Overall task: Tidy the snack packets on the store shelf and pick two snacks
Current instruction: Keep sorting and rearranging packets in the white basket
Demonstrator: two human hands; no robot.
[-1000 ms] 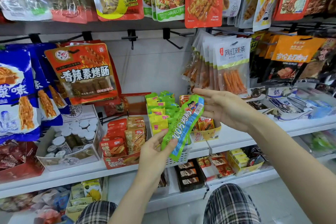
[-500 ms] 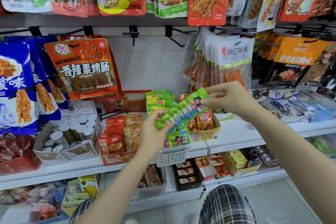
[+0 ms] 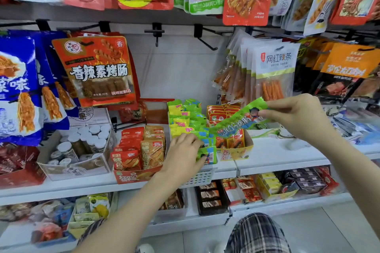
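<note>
Long snack packet — green with blue lettering band and a cartoon figure. Packets in the white slotted basket — lime green, yellow, pink and blue patches. Hanging packet at left: orange-red, white characters, brown sausage picture. Neighbouring bags: deep blue and white, orange strips printed. Box packets — red and orange. Hanging pouches at right: white, yellow-green stripe, orange sticks. Jars with white lids. Trousers: dark plaid, white lines.
</note>
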